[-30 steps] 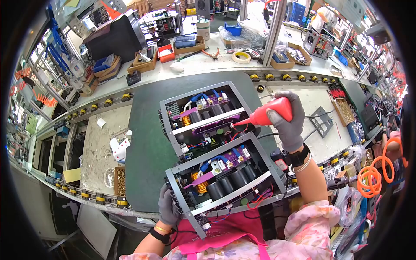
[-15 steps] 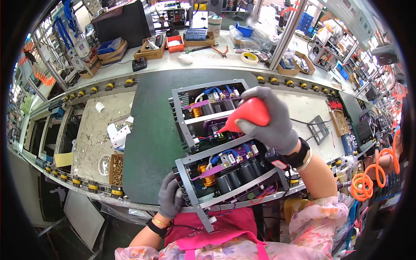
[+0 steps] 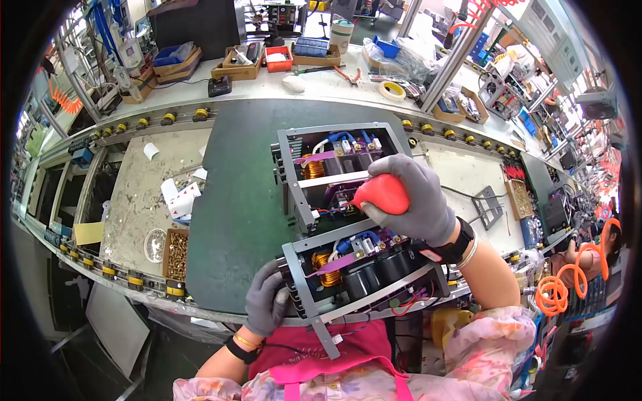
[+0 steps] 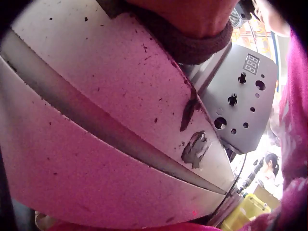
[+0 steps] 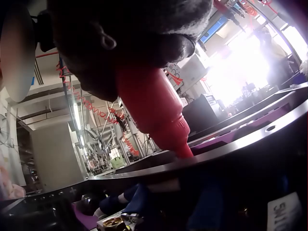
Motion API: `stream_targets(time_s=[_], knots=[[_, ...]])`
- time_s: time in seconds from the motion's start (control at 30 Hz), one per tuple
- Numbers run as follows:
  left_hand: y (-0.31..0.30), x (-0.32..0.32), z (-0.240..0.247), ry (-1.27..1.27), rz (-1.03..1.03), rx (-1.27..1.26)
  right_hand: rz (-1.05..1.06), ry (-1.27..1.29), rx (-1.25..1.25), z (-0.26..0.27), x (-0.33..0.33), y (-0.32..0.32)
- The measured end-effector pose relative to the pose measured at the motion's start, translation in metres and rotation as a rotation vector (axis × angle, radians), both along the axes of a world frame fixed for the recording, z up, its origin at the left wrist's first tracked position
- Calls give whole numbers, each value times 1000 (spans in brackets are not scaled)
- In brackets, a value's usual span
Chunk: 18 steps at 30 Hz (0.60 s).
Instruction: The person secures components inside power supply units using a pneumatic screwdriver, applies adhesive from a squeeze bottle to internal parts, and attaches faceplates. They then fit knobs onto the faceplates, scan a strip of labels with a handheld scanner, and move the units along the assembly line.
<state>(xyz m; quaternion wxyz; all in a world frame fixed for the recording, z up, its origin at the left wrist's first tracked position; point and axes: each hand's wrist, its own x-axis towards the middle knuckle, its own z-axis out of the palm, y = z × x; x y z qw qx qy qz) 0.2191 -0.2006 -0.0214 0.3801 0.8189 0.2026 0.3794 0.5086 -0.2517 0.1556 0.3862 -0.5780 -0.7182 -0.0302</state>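
My gloved right hand [image 3: 416, 200] grips a red squeeze bottle [image 3: 382, 194], its nozzle pointing down into the far open metal chassis [image 3: 291, 160]. In the right wrist view the bottle [image 5: 151, 106] hangs nozzle-down, its tip passing behind a metal rail. Inside the far chassis are a copper coil, blue wires and purple boards. My gloved left hand [image 3: 266, 299] has loosely bent fingers touching the left finned side of the near chassis [image 3: 299, 277], which lies at the mat's front edge. The left wrist view shows a holed grey panel [image 4: 240, 98]; the left fingers are hidden there.
A green mat [image 3: 234, 220] lies under both chassis. A box of brass screws [image 3: 176, 255] and a printed paper [image 3: 179, 199] lie left. To the right is a grey metal bracket [image 3: 488, 208]. Yellow tape [image 3: 392, 91] and small bins line the back bench.
My right hand has brought the red bottle leftward, from the far chassis's right side to its front middle. The view has shifted, and my left hand stays at the near chassis's left side.
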Motion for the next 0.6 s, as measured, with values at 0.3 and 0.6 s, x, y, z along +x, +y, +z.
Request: stream_targets(time_s=[0.3,0.6], knots=[[1,1,1,-16,9,34,-7,1,10,3,-4,1],[0,0,-3,-8,17,16,-14,376,45,30,-21,13]])
